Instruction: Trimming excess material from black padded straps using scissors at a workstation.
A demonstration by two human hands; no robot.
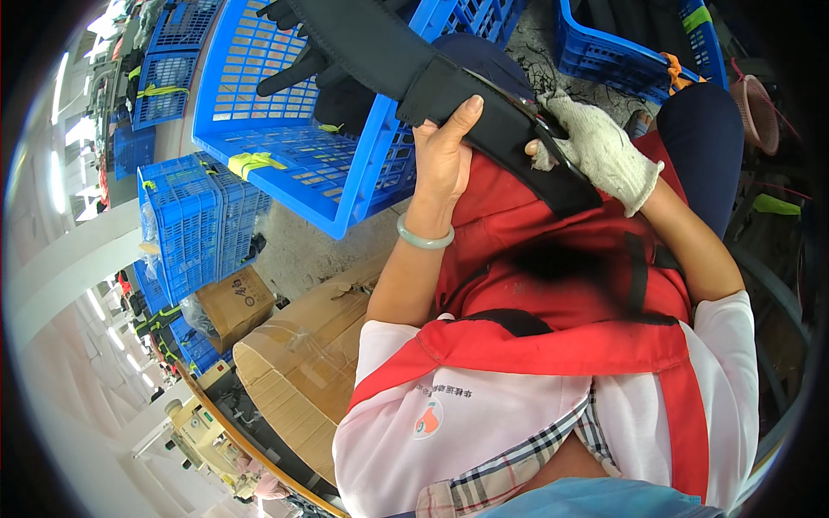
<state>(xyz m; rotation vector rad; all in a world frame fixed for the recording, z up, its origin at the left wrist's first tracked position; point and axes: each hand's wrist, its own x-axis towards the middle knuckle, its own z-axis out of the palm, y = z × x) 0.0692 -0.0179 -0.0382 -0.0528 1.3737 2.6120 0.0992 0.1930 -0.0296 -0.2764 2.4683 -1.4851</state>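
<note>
A wide black padded belt (367, 43) runs from the top of the view down across my lap. Its folded end piece (509, 134) lies over the red apron (509, 194). My left hand (445, 147), bare and with a pale bangle at the wrist, grips the belt, thumb on top and fingers underneath. On my right hand (596, 142) is a whitish knit glove with a bare thumb tip showing. It closes round a thin, dark tool (557, 147) with a pale metallic edge, held against the belt's side; most of it is hidden, so its kind is unclear.
A large blue crate (354, 203) with more black pieces (341, 99) stands just beyond my left hand. Another blue crate (604, 73) is at the far right, near a pink mesh basket (756, 116). Stacked blue crates (181, 216) and cardboard boxes (302, 363) stand to the left.
</note>
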